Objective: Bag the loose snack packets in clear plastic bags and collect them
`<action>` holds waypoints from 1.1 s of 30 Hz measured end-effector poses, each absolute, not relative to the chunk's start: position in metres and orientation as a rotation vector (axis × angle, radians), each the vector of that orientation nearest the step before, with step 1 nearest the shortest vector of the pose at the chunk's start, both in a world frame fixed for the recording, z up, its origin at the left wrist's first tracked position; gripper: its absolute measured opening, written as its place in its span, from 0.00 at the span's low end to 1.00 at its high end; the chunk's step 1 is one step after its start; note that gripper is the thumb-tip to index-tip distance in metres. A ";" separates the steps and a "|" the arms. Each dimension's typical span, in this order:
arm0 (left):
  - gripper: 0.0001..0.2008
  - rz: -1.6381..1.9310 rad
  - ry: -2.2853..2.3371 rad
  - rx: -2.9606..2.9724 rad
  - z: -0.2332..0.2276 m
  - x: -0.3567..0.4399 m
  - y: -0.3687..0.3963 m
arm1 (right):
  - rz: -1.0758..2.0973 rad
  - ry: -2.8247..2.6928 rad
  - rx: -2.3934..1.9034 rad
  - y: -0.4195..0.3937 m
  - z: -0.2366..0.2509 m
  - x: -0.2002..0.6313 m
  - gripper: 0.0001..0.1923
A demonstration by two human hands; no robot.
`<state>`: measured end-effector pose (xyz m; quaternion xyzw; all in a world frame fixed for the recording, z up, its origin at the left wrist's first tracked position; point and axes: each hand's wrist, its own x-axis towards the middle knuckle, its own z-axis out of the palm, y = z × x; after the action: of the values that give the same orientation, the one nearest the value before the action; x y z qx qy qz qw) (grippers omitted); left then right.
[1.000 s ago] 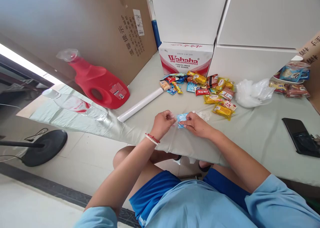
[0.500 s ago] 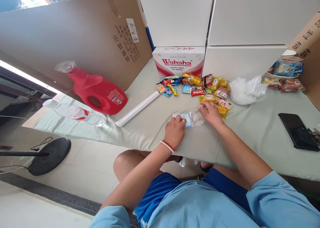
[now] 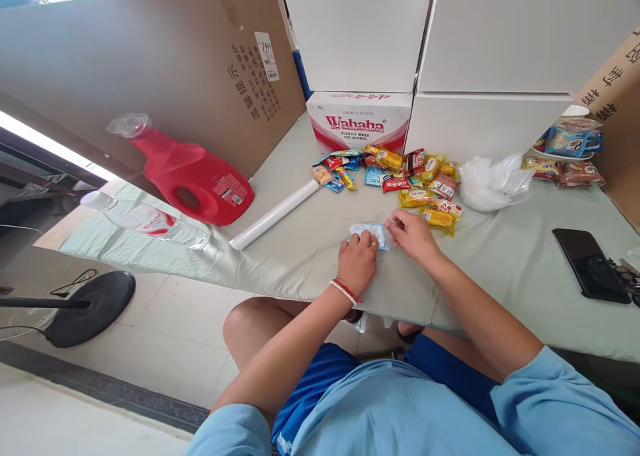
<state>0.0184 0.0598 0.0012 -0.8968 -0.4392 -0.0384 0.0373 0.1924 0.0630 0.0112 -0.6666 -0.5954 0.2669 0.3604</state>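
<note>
A small light-blue snack packet, inside a clear plastic bag, lies flat on the pale green tablecloth. My left hand presses on its near left side with curled fingers. My right hand pinches the bag's right end, fingers closed on the clear plastic. Just beyond the hands lies a pile of several wrapped snacks in yellow, red and blue.
A white roll, a red detergent jug and a water bottle lie at left. A Wahaha box and white boxes stand behind. Crumpled clear bags, a snack plate and a black phone are at right.
The packet was held up between both hands; it now lies flat on the table. My left hand pressed down on it and my right hand closed in on the bag's right end.
</note>
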 end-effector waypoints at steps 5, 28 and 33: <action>0.15 -0.378 -1.390 -2.946 -0.002 0.004 0.062 | 0.569 -1.814 -1.705 0.088 0.007 0.154 0.08; 0.16 -1.173 -0.959 -2.683 -0.033 0.036 0.012 | 1.272 -0.579 -1.153 -0.030 -0.008 0.183 0.27; 0.18 -1.013 -0.524 -2.970 -0.034 0.049 -0.005 | 1.240 -0.569 -1.187 -0.050 -0.025 0.198 0.28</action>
<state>0.0494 -0.0051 -0.0340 -0.9334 -0.1646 -0.3182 -0.0201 0.1976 -0.0496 -0.0251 -0.5159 -0.2472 0.5389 0.6184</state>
